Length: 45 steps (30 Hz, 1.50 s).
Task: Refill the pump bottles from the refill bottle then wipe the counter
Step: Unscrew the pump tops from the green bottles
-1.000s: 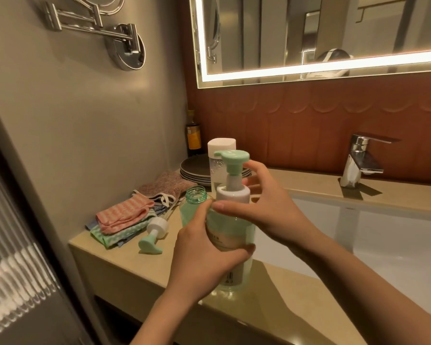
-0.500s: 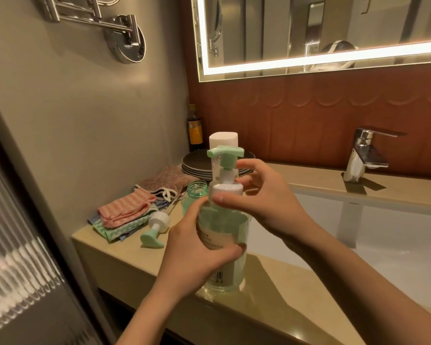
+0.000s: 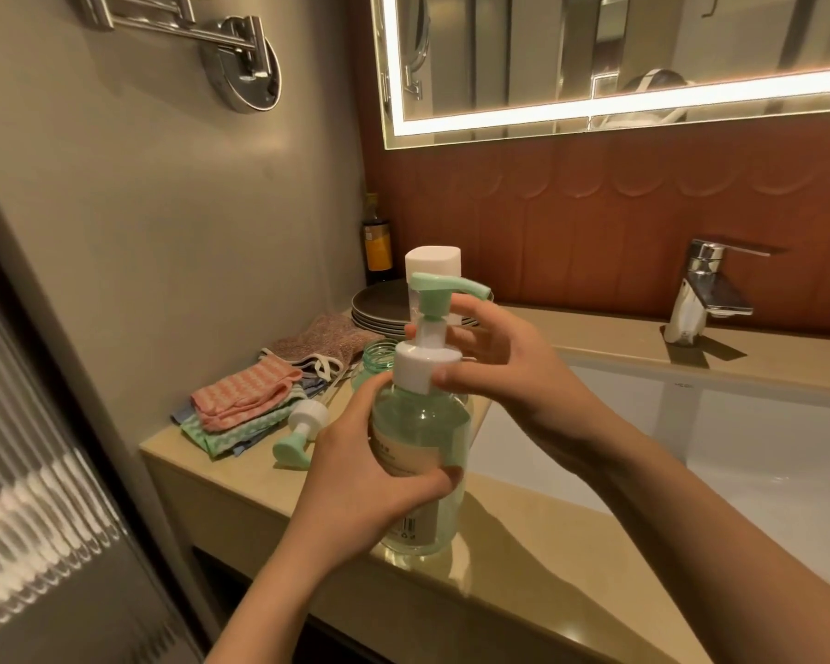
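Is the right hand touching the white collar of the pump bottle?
Touching. Head view shows the right hand gripping the white collar, thumb pressed on it.

Bathroom corner. A grey wall fills the upper left, with a chrome bracket fixed to it. At upper right, a mirror edged by a bright light strip hangs above a brown tiled panel. Below, a beige counter holds a white sink and a chrome tap. Ribbed glass runs along the left edge.

This is a bathroom: a backlit mirror hangs above a white basin with a chrome tap, set into a beige counter. Folded cloths and a pump bottle of green liquid are on the counter, and a ribbed glass door stands beside it.
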### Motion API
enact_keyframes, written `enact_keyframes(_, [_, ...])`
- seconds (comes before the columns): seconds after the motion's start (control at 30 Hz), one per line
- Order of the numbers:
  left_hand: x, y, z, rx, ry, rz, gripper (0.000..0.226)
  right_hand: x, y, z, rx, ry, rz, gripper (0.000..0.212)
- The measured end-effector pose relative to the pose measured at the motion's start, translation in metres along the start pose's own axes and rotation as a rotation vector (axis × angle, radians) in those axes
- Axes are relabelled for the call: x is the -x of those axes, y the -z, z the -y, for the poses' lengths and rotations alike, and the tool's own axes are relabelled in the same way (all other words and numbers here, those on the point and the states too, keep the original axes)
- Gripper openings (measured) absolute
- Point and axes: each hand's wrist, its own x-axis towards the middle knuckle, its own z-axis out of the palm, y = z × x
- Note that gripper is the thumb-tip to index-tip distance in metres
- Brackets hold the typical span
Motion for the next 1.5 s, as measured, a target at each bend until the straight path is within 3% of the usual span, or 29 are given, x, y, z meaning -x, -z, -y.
enact_keyframes(0.2, [0.001, -0.004, 0.0, 0.054, 0.004, 0.028, 0.074, 0.001, -0.006, -0.009, 0.099, -0.009, -0.063, 0.069])
enact_keyframes(0.37, [0.004, -0.003, 0.001, 0.067, 0.01, 0.048, 0.077, 0.003, -0.001, -0.007, 0.071, -0.015, 0.16, 0.053])
enact_keyframes(0.57, [0.004, -0.003, 0.001, 0.059, 0.016, 0.051, 0.077, 0.002, -0.008, -0.01, 0.186, 0.03, -0.048, 0.059])
enact_keyframes(0.8, [0.002, 0.001, 0.001, 0.042, 0.027, 0.032, 0.078, 0.002, -0.003, -0.006, 0.145, 0.019, 0.071, 0.062])
enact_keyframes(1.0, [0.002, -0.002, 0.003, 0.048, 0.028, 0.025, 0.082, 0.002, -0.003, -0.005, 0.215, 0.024, -0.087, 0.057])
enact_keyframes(1.27, [0.0, -0.004, 0.005, 0.047, 0.042, 0.025, 0.084, 0.005, 0.0, -0.003, 0.116, 0.028, 0.036, 0.054])
enact_keyframes(1.5, [0.002, -0.005, 0.006, 0.032, 0.035, 0.034, 0.082, 0.003, -0.004, -0.005, 0.224, 0.043, -0.074, 0.059])
